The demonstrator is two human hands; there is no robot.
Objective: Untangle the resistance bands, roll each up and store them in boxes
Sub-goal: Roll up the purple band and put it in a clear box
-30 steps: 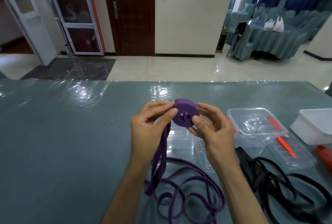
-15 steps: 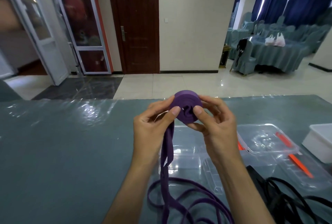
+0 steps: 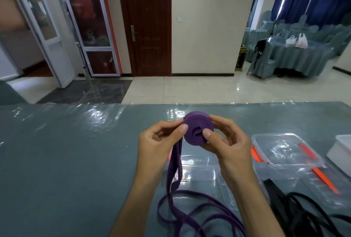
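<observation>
A purple resistance band is partly wound into a thick roll (image 3: 196,125), held up above the table between both hands. My left hand (image 3: 159,141) pinches the roll's left edge with thumb and fingers. My right hand (image 3: 226,141) grips the roll from the right, thumb on its face. The band's loose length (image 3: 174,176) hangs down from the roll and lies in loops on the table at the bottom. A tangled black resistance band (image 3: 303,210) lies at the lower right.
An open clear plastic box (image 3: 201,172) sits on the grey-green table (image 3: 66,160) under my hands. Another clear box with orange clips (image 3: 284,149) stands to the right, beside a white box (image 3: 341,149) at the right edge.
The camera has tilted upward, showing more of the room. Both hands keep hold of the purple roll, which has turned slightly as the band winds on.
</observation>
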